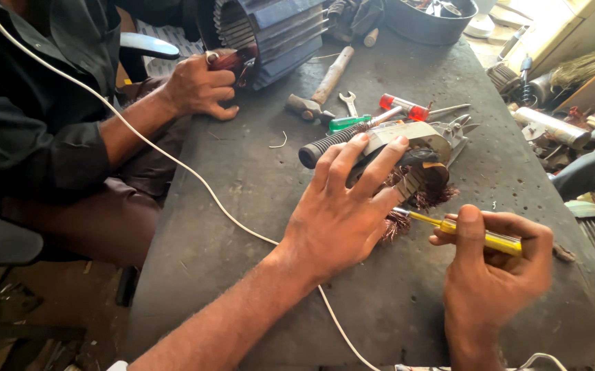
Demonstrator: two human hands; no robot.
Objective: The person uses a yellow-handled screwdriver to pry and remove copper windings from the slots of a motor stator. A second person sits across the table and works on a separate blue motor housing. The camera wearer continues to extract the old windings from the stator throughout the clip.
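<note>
Right hand (pixel 493 264) grips screwdriver (pixel 472 233) — hammer (pixel 318 86) (beyond) lies clear.

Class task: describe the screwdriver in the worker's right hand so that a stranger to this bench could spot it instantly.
Start at the dark workbench, then find the right hand at its near edge. The yellow screwdriver lies gripped there, tip toward the copper windings; the other screwdrivers farther back have green and red handles.

- A repair workshop: grimy dark desk (pixel 242 185) strewn with a hammer (pixel 321 86), spanner (pixel 347 103) and screwdrivers.
- Finned motor housing (pixel 277 34) and copper windings (pixel 424 196) nearby.
</note>
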